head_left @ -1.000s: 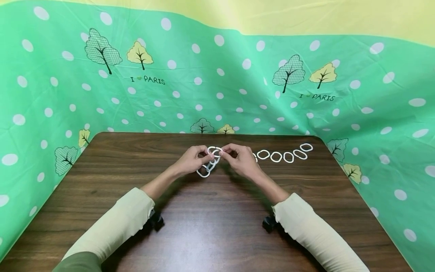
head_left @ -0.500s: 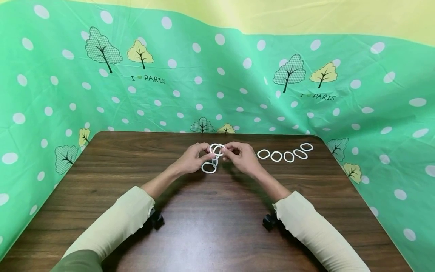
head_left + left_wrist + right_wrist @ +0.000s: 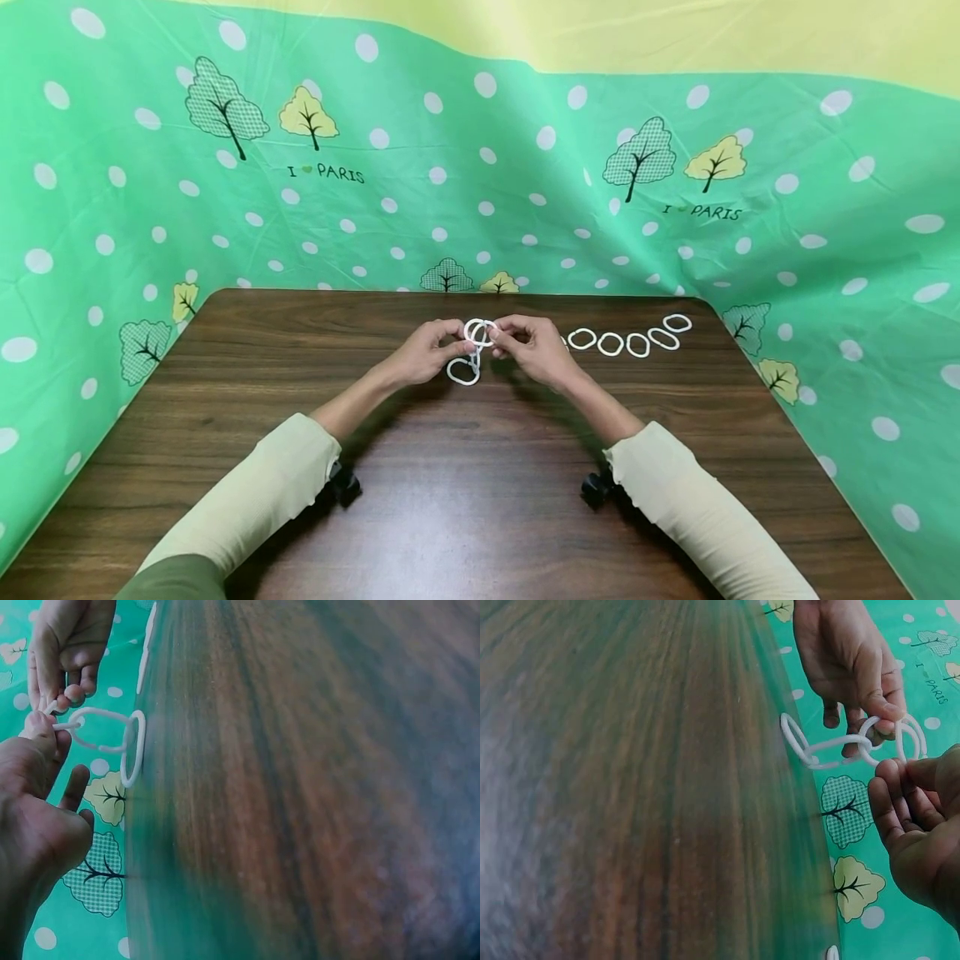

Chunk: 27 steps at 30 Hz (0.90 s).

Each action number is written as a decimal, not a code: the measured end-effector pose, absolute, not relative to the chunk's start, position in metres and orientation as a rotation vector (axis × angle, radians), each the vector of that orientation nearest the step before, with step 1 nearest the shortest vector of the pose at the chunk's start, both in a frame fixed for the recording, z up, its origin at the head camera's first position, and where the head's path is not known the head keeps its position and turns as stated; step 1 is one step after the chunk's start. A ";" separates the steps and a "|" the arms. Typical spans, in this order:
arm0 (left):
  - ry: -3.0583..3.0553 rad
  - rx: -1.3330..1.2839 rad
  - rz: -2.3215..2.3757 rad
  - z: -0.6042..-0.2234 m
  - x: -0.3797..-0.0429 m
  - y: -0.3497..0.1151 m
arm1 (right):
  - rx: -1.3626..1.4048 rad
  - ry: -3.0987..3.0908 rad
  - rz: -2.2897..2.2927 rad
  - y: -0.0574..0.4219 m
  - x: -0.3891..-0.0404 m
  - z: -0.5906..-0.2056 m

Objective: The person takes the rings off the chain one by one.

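Observation:
Near the far middle of the table, my left hand (image 3: 427,353) pinches a white oval plastic chain link (image 3: 467,330) between thumb and fingertips. Facing it, my right hand (image 3: 536,352) pinches another white link (image 3: 495,325), which overlaps the first. Whether these two are joined is hard to tell. Below the fingers a short chain hangs. Its middle link (image 3: 832,741) slants down in the right wrist view, and its lowest link (image 3: 140,750) appears to touch the table in the left wrist view. Part of each pinched link is hidden by fingertips.
Several loose white links (image 3: 611,355) lie in a row toward the table's (image 3: 480,500) far right corner. One at the row's left end is mostly behind the right hand. A green dotted cloth (image 3: 420,217) hangs behind the table's back edge.
The hands have stayed nearly in place, both still pinching. The hanging chain has swung slightly right, and the two upper links overlap more than a second ago.

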State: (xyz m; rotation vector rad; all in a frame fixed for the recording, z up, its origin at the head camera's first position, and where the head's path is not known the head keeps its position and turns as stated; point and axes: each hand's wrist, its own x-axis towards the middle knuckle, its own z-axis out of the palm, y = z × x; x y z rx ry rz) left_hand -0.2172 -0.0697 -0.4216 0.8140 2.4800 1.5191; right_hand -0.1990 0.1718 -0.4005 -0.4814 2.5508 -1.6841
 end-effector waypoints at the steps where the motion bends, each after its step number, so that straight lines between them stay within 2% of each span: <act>1: 2.465 0.809 1.529 -0.421 -0.217 -0.070 | -0.477 2.542 -1.698 0.172 -0.199 -0.402; 13: 2.431 0.729 1.572 -0.422 -0.217 -0.078 | -0.427 2.570 -1.788 0.184 -0.200 -0.404; 27: 2.683 0.746 1.407 -0.418 -0.223 -0.086 | -0.360 2.775 -1.555 0.217 -0.209 -0.396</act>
